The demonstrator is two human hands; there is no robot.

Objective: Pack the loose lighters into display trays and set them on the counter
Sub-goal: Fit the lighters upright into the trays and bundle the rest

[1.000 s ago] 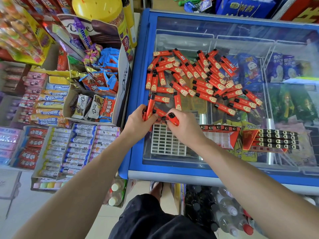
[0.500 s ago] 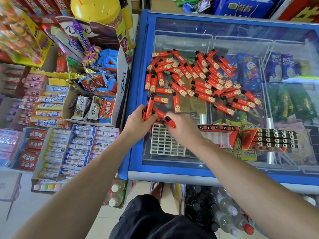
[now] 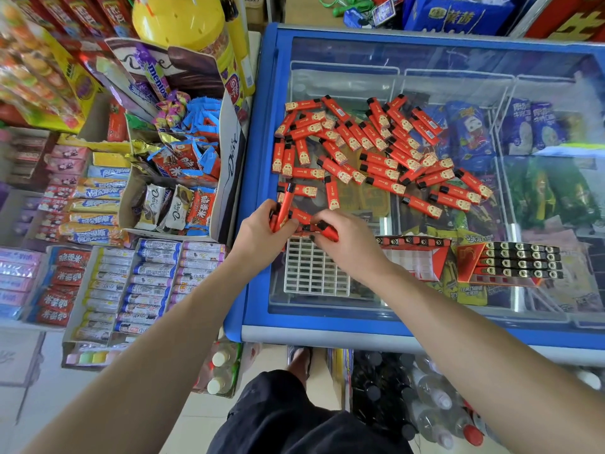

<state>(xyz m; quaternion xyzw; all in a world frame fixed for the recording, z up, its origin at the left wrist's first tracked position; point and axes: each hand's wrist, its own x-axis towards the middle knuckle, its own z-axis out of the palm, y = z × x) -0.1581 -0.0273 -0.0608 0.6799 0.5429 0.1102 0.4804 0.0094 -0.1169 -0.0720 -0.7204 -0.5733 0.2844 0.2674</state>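
I see left hand (image 3: 262, 229) gripping upright lighter (image 3: 284, 208) | right hand (image 3: 348, 239) pinching another lighter (image 3: 327, 231) over white grid tray (image 3: 314, 273) | loose pile (image 3: 376, 145) beyond tray | filled trays (image 3: 510, 260) right of it | candy boxes (image 3: 176, 178) left

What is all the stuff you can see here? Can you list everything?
loose lighters: dozens, red, heaped on the freezer lid
white grid tray: one, empty, near edge of lid
partly filled tray: one, red, right of grid tray
filled tray: one, red with black lighter tops, far right
freezer: one, blue frame, glass lid
sweets boxes: many, mixed colours, left of freezer
bottles: several, on floor
left hand: grips upright red lighters
right hand: pinches a red lighter
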